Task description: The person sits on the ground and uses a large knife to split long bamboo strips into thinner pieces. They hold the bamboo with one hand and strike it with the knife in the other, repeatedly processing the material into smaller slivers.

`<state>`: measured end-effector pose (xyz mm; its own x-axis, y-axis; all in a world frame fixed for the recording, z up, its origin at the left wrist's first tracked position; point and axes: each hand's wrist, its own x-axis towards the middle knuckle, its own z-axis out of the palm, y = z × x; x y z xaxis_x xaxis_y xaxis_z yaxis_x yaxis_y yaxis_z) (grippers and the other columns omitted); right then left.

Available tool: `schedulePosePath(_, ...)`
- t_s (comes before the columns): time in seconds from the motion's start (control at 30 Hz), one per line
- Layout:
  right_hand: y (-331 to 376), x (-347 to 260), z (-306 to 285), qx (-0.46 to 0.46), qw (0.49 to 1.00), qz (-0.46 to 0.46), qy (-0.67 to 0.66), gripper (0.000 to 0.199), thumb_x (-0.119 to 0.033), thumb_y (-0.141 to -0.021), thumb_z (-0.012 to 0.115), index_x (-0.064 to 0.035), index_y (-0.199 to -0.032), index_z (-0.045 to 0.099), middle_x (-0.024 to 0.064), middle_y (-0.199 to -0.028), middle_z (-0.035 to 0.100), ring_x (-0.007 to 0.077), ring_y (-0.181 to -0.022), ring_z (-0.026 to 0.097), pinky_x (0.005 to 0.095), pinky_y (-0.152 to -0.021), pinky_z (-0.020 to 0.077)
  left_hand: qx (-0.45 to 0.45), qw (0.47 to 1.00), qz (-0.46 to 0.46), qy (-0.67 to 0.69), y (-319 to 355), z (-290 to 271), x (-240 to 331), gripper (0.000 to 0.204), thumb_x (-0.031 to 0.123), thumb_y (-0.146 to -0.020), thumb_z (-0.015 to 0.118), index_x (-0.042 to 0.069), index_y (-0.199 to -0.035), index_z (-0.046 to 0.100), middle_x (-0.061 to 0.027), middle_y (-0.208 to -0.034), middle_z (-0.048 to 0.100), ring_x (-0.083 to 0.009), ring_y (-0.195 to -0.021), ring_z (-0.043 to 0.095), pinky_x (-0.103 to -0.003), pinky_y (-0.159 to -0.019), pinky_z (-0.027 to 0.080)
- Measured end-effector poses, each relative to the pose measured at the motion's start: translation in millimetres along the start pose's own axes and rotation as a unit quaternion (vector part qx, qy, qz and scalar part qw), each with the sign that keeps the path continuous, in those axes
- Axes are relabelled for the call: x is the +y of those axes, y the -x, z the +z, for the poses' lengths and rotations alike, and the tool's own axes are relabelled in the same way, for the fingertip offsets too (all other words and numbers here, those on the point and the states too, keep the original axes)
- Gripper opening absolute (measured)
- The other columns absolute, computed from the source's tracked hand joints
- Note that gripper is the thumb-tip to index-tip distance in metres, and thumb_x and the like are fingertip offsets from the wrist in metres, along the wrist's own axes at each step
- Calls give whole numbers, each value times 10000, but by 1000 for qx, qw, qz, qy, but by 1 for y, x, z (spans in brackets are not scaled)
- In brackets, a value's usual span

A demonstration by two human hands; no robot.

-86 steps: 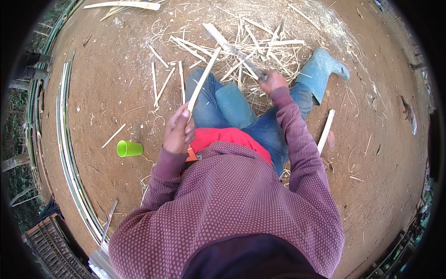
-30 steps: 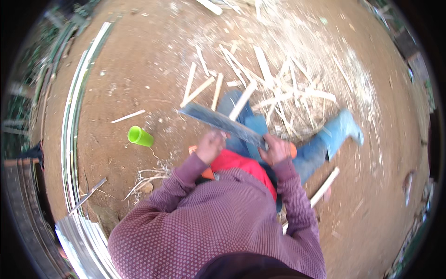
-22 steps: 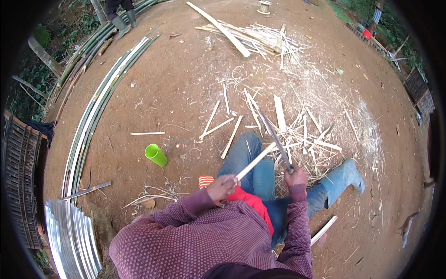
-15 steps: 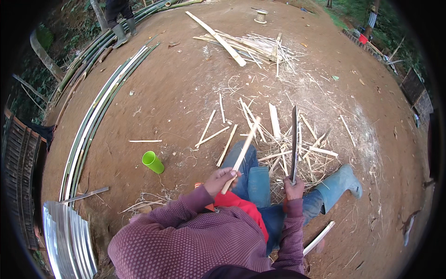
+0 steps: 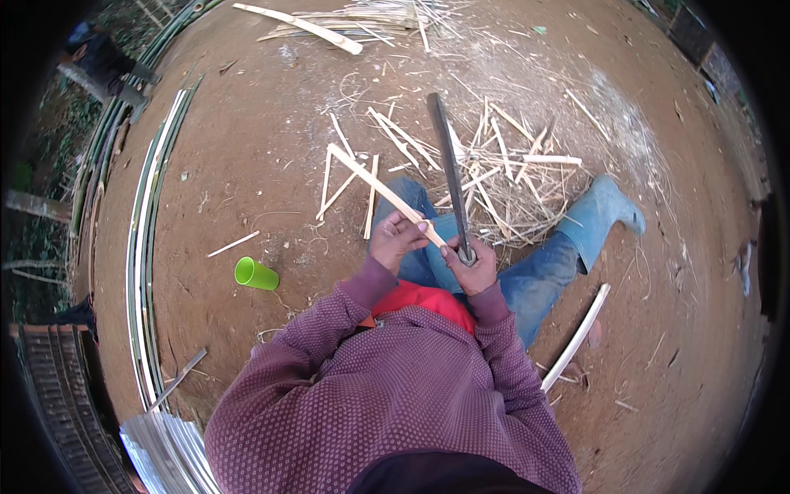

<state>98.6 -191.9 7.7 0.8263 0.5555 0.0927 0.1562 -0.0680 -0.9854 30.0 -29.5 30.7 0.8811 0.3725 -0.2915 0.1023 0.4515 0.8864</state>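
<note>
A pale, flat bamboo strip (image 5: 374,188) slants up and left from my lap, and my left hand (image 5: 398,239) pinches it near its lower end. My right hand (image 5: 476,266) is closed round the grip of a machete (image 5: 449,160), whose long dark blade points up and slightly left. The right fingertips meet the strip's lower end, so both hands are close together above my thighs. Split bamboo pieces and shavings (image 5: 514,177) lie heaped beyond the blade, beside my blue boot (image 5: 607,210).
A green plastic cup (image 5: 256,274) lies to the left. Long bamboo poles (image 5: 151,222) run along the left side, above a corrugated metal sheet (image 5: 169,453). More split strips (image 5: 362,20) are piled ahead. A curved strip (image 5: 576,339) rests at right. Another person (image 5: 103,62) is far left.
My right hand has come left with the machete to meet the bamboo strip. The strip now leans left instead of right. The view has shifted, and the other person's body shows more.
</note>
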Motion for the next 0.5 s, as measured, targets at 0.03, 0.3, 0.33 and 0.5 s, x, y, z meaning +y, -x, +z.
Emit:
schedulePosePath(0.03,2,2,-10,10,1000,19,1,149,-135,-773,680,-14,-833,616,73,-697,610,95,-647,576,269,-613,477,-19,1000,-14,-20,-3,5,0,286,127,-856,586,19,-1107,503,-110,-992,622,-196,-946,606,-326,-828,499)
schedulePosePath(0.3,18,2,-54,29,984,2,175,201,-209,-693,680,-57,-812,624,134,-736,624,270,-703,619,368,-616,467,-13,990,133,-42,-34,-60,24,430,300,-910,474,-21,-1193,437,-206,-1223,465,-325,-1141,481,-461,-986,392)
schedulePosePath(0.33,30,3,-60,60,984,-7,170,195,-199,-680,678,-60,-806,626,129,-729,625,267,-697,618,372,-612,462,23,992,115,-41,-38,-51,30,462,322,-913,445,7,-1249,410,-198,-1276,438,-316,-1246,376,-436,-1050,305)
schedulePosePath(0.5,35,-15,-76,123,986,-42,101,198,-186,-653,684,-61,-797,633,113,-732,634,254,-686,620,361,-612,466,32,989,144,-7,-48,-16,32,476,336,-919,434,19,-1272,398,-206,-1286,428,-322,-1254,358,-418,-1051,298)
